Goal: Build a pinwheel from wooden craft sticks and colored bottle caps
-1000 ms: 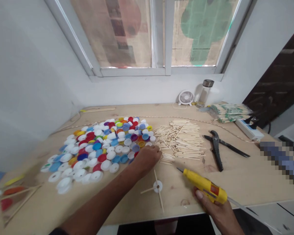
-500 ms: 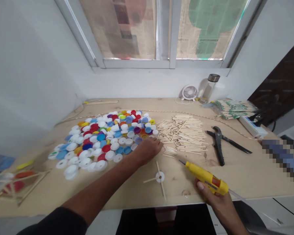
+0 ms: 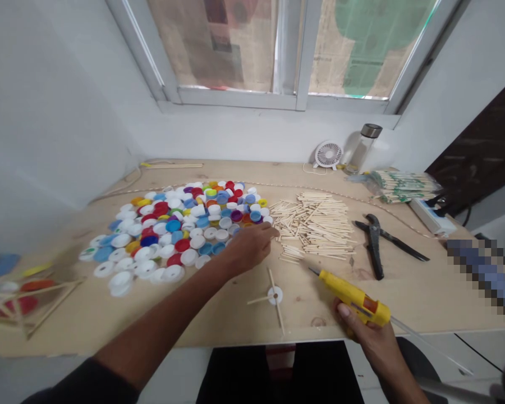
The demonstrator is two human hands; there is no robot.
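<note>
My left hand [image 3: 252, 246] reaches over the near right side of the bottle-cap pile [image 3: 180, 227]. Its fingers are bent together beside the left edge of the wooden sticks [image 3: 324, 227]; whatever is between the fingertips is hidden. In my right hand [image 3: 368, 331] is a yellow hot glue gun [image 3: 353, 297], its dark nozzle pointing up and left toward a small group of sticks [image 3: 292, 253]. On the table between my hands lies a white cap [image 3: 275, 295] with three sticks reaching out from it, up, left and down.
Black-handled pliers [image 3: 374, 244] lie right of the sticks. Farther back are a small white fan [image 3: 328, 154], a glass bottle [image 3: 363, 148], bagged sticks [image 3: 404, 185] and a power strip [image 3: 432, 217]. A stick-and-cap frame [image 3: 37, 303] sits at the left.
The view has shifted slightly. My left hand has moved a little farther from me along the edge of the sticks. My right hand still holds the glue gun in nearly the same place.
</note>
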